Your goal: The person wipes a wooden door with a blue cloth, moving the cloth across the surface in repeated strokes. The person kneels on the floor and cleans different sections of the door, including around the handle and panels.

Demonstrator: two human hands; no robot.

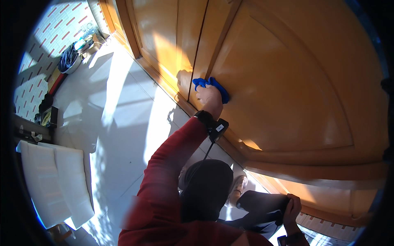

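Note:
A bunched blue cloth is in my left hand, pressed to the lower part of a panelled wooden door. The hand is near the upright groove between two panels, and its fingers curl over the cloth. A black strap with a small black device and a cable is on that wrist, below the red sleeve. At the lower right my right hand grips the dark trouser leg at the knee, with a dark band on its wrist.
Pale floor tiles with bright sun patches lie to the left. A white cushioned seat stands at the lower left. Along the patterned wall are a tub of dark fabric and a black box. A wooden sill edges the door's foot.

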